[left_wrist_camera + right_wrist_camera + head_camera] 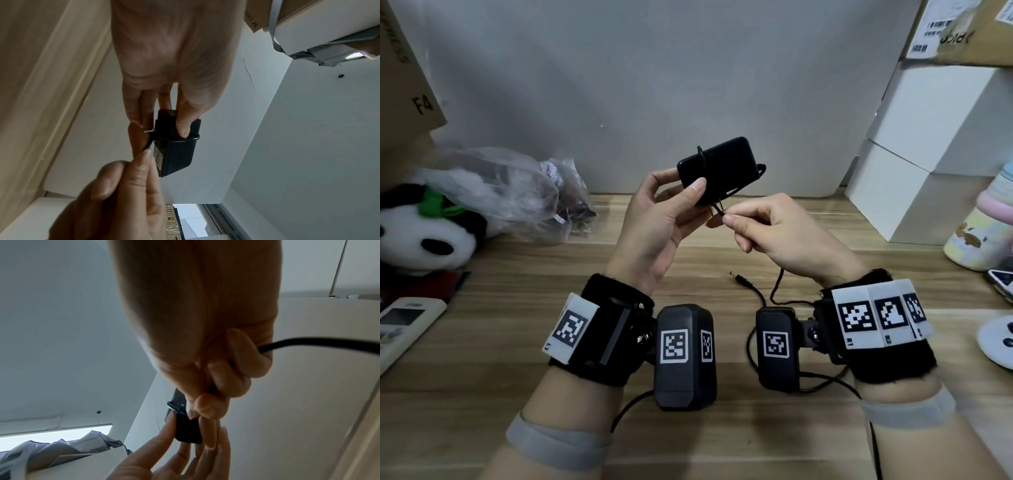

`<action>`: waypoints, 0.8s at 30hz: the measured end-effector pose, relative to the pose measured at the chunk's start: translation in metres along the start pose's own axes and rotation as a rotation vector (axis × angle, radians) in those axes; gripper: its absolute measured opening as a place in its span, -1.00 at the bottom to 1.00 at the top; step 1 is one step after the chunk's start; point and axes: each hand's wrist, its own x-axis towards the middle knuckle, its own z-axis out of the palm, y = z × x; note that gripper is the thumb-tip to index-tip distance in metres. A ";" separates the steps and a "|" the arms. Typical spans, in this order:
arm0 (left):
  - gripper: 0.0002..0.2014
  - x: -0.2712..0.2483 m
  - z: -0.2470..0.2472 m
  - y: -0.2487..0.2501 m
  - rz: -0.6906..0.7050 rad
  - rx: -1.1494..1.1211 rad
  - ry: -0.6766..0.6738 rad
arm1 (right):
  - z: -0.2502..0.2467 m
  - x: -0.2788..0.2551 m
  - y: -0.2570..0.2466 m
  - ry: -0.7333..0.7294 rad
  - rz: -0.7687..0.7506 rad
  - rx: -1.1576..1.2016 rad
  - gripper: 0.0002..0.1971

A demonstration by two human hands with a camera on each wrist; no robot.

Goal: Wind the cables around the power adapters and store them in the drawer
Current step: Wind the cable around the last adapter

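Note:
A black power adapter [722, 168] is held up above the wooden table, gripped by my left hand [671, 205] between thumb and fingers. A loop of its thin black cable [701, 158] lies round the adapter's body. My right hand [729, 219] pinches the cable just below the adapter, beside the metal prongs. The rest of the cable hangs down behind that hand to the table, ending in a barrel plug [739, 279]. The left wrist view shows the adapter [176, 151] with the loop round it; the right wrist view shows the cable [308, 342] leaving my curled fingers.
A plush panda [424, 233] and a crumpled plastic bag [517, 192] lie at the left, with a remote control [404, 325] nearer. White boxes [928, 154] stack at the right beside a pastel bottle [983, 226]. No drawer is in view.

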 end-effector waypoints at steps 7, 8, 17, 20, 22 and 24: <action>-0.80 -0.002 -0.003 -0.006 -0.003 0.310 -0.068 | -0.019 -0.006 -0.006 0.115 -0.019 0.134 -0.72; -0.79 -0.002 -0.004 -0.005 -0.011 0.356 -0.100 | -0.021 -0.006 -0.006 0.152 -0.024 0.166 -0.72; -0.55 -0.005 -0.005 0.001 -0.227 0.165 -0.360 | -0.017 -0.001 0.014 0.370 0.012 0.275 -0.70; -0.66 -0.004 -0.003 0.003 -0.248 0.017 -0.374 | -0.011 0.002 0.012 0.306 0.046 0.293 -0.71; -0.79 -0.005 0.000 0.003 -0.228 -0.038 -0.350 | -0.006 0.003 0.012 0.289 0.054 0.206 -0.58; -0.88 -0.006 0.002 0.001 -0.198 -0.077 -0.272 | -0.001 0.004 0.014 0.257 0.048 0.107 -0.60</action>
